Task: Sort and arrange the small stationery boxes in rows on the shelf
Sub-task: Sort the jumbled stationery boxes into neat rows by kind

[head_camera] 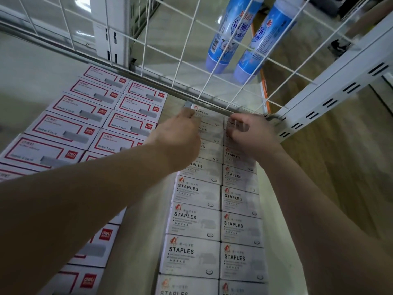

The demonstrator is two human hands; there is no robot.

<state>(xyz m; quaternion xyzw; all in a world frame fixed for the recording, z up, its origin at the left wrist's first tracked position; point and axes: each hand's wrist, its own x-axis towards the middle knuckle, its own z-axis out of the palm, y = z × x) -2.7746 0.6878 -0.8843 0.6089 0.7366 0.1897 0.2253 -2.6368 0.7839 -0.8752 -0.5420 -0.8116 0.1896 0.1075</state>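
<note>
Squaring the far end of the rows looks like the step in hand. On the shelf (136, 241), red-framed boxes (70, 116) fill the left, grey STAPLES boxes (196, 218) run in two columns (edges touching). The left hand (180, 135) and right hand (253, 133), fingers curled, pinch the farthest boxes by the wire grid (174, 50). Best nudge them flush, both sides evenly.
</note>
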